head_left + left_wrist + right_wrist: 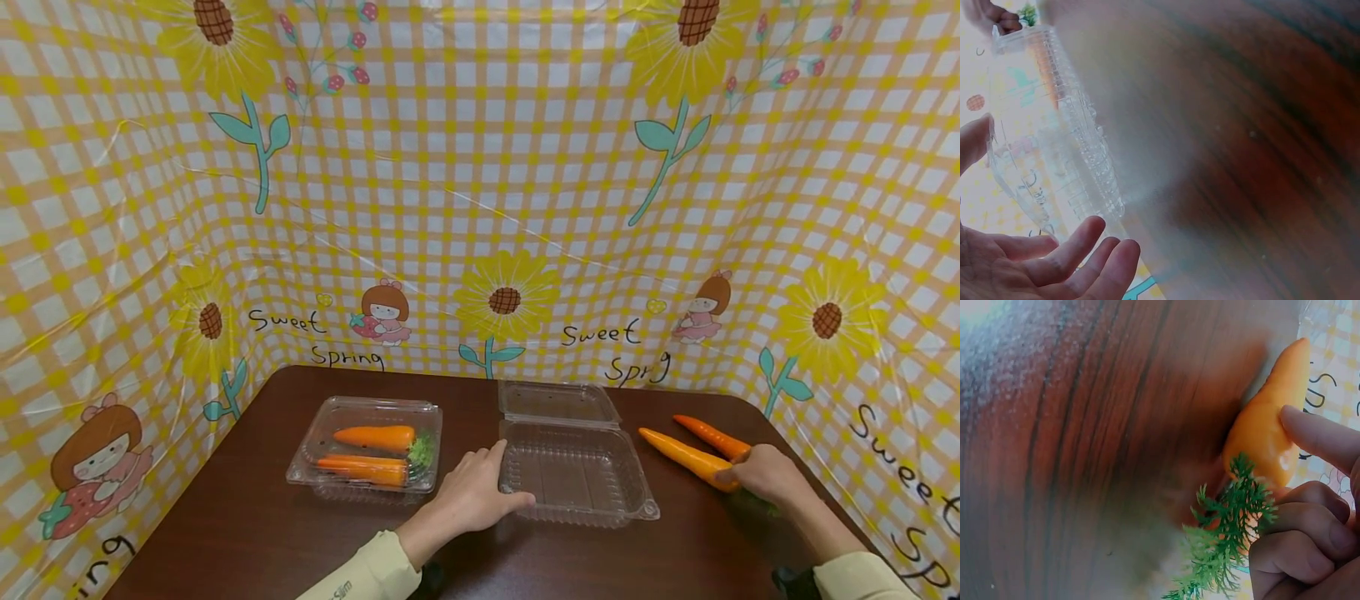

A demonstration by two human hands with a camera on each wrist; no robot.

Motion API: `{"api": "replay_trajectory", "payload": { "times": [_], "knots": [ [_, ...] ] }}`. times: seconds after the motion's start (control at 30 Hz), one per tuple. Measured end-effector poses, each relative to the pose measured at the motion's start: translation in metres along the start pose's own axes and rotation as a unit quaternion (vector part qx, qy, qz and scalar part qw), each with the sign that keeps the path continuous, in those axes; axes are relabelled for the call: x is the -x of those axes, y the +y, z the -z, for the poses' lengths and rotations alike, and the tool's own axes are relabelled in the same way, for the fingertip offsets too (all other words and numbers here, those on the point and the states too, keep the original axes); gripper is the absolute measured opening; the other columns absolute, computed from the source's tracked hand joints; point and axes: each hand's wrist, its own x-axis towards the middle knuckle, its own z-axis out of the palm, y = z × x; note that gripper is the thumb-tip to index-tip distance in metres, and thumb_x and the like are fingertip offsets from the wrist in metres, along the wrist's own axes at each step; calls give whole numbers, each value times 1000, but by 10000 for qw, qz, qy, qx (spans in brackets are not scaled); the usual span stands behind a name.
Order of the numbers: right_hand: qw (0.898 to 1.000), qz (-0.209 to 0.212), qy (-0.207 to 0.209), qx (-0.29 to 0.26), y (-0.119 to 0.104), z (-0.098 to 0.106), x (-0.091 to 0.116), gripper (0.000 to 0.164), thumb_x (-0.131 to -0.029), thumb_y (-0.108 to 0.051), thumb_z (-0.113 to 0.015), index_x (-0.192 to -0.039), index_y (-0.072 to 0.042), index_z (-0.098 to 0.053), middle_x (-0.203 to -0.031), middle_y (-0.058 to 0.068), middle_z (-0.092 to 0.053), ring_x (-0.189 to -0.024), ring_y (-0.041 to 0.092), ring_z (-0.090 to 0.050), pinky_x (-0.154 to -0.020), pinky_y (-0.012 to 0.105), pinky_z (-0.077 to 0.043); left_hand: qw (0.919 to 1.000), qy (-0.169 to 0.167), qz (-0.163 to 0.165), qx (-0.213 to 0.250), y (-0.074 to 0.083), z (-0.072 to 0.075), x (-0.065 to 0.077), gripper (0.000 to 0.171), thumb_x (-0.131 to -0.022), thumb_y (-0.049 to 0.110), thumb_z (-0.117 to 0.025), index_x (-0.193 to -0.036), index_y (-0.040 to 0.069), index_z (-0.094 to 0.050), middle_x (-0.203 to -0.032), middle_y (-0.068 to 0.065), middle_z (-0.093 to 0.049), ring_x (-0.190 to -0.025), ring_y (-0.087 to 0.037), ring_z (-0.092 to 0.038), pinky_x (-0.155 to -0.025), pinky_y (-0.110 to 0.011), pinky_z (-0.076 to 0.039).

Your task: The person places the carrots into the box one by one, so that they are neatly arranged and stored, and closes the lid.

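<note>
My left hand [472,492] lies along the left side of an open clear plastic clamshell box [581,477], thumb near its front corner and fingers extended. The left wrist view shows the thumb and fingers [1113,269] spread about the box's edge. At the right, my right hand [765,475] holds a yellow-orange carrot [682,454] near its thick end, the thumb [1316,437] pressed on its side and the other fingers curled. Green leafy tops [1232,512] hang from that end. Right behind it lies a redder carrot [708,433], its thick end partly hidden by the hand.
On the left stands a closed clear box [307,477] with carrots [375,437] and green tops inside. The open box's lid [558,404] lies folded back toward the patterned cloth [510,208], which surrounds the dark wooden table [247,517] at the back and sides.
</note>
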Motion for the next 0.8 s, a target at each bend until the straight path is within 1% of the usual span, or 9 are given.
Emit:
{"api": "replay_trajectory", "payload": {
  "times": [0.1, 0.17, 0.27, 0.37, 0.43, 0.6, 0.63, 0.73, 0.8],
  "knots": [
    [9999, 13, -66, 101, 0, -1, -2, 40, -80, -35, -79, -85, 3, -70, -76, 4, -48, -73, 22, -44, -63, 32, -32, 10000, -11, 17, -22, 1, 0, -1, 95, -85, 62, -72, -157, 12, -36, -153, -18, -47, -142, -38, -42, -103, -61, -44],
    [9998, 38, -73, 159, 1, -1, -4, 44, -81, -39, -79, -85, 4, -69, -74, 3, -44, -71, 21, -42, -62, 32, -30, 10000, 4, 8, -46, 1, 1, -2, 95, -84, 62, -72, -157, 11, -37, -152, -18, -47, -142, -38, -42, -103, -61, -44],
    [9998, 24, -63, 178, 2, -2, -5, 48, -82, -43, -80, -83, 4, -70, -73, 3, -42, -69, 21, -42, -62, 33, -30, 10000, 24, -1, -71, 2, 1, -2, 95, -84, 62, -73, -156, 12, -37, -152, -18, -47, -141, -38, -43, -103, -61, -44],
    [9999, 52, -10, 143, 2, -1, -5, 52, -81, -45, -81, -86, 6, -70, -77, 6, -49, -71, 22, -45, -62, 33, -31, 10000, 18, 1, -90, 3, 1, -2, 94, -84, 63, -72, -156, 12, -38, -152, -18, -48, -141, -37, -43, -103, -60, -45],
    [9999, 62, 22, 77, 3, -1, -6, 52, -81, -45, -81, -86, 6, -70, -77, 6, -50, -71, 22, -45, -62, 33, -31, 9999, 15, 2, -107, 4, 1, -2, 94, -84, 63, -72, -156, 12, -38, -151, -18, -48, -141, -37, -44, -103, -60, -45],
    [9998, 163, 82, 21, 1, 2, -6, 50, -83, -47, -79, -79, 2, -70, -70, 1, -44, -66, 18, -41, -59, 31, -30, 9999, 51, -18, -142, 4, 2, -2, 94, -84, 63, -73, -156, 12, -38, -150, -18, -49, -140, -37, -45, -101, -59, -46],
    [9997, 235, 91, 34, 0, 3, -6, 50, -84, -48, -78, -81, 2, -70, -71, 1, -48, -66, 18, -43, -59, 30, -31, 9999, 55, -19, -148, 4, 2, -2, 95, -84, 63, -73, -156, 11, -38, -150, -18, -49, -140, -37, -45, -101, -59, -46],
    [9995, 292, 78, 36, -7, 5, -3, 52, -84, -52, -76, -78, -1, -70, -66, -2, -46, -62, 15, -41, -56, 29, -33, 9998, 48, -12, -180, 2, 1, -1, 95, -84, 64, -72, -156, 12, -38, -150, -18, -49, -140, -37, -45, -101, -59, -47],
    [9994, 312, 121, -27, -15, 7, -1, 52, -84, -53, -76, -79, -1, -73, -65, -3, -51, -61, 14, -43, -56, 29, -34, 9998, 54, -9, -202, 1, 1, -1, 95, -84, 64, -71, -156, 12, -38, -150, -18, -49, -140, -37, -45, -101, -59, -47]
  ]
}}
